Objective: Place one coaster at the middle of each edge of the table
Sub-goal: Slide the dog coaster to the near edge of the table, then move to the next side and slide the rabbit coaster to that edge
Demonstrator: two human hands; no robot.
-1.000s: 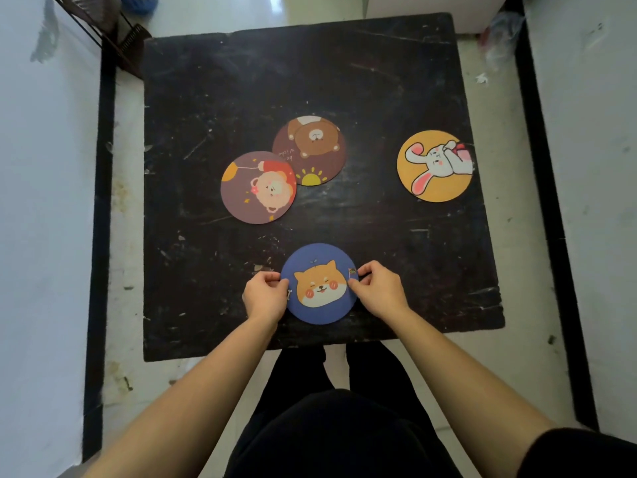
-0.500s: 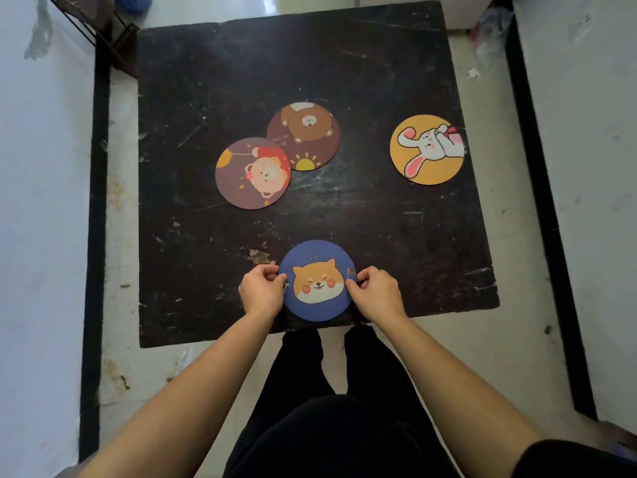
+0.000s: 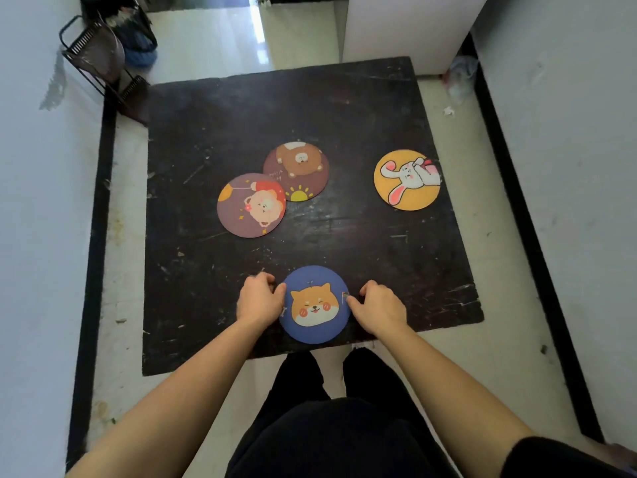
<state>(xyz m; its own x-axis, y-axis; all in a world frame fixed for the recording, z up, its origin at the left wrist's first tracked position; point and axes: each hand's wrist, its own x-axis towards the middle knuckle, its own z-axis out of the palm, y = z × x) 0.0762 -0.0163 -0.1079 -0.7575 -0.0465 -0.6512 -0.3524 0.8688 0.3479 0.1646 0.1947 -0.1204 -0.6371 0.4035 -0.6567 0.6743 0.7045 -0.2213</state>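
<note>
Head view. Tabletop (image 3: 344, 108): dark, square, scuffed, set low on a pale floor (image 3: 510, 357).

Blue coaster (image 3: 314, 304), dog face: lay flat at the middle of the near edge, between the two hands.

Left hand (image 3: 259, 301): fingers curled, thumb and fingertips pinching the blue coaster's left rim.

Right hand (image 3: 379, 307): fingers curled, fingertips touching the blue coaster's right rim; whether it truly gripped could not be told.

Yellow coaster (image 3: 407, 180), rabbit: lay well beyond the right hand, near the tabletop's right edge, about midway along it.

Purple coaster (image 3: 251, 205), lion: lay beyond the left hand, towards the tabletop's centre.

Brown coaster (image 3: 296, 171), bear: lay just past the purple coaster, its rim tucked under it.

Wire rack (image 3: 103, 63): stood on the floor, far beyond the left hand, off the tabletop's far left corner.
</note>
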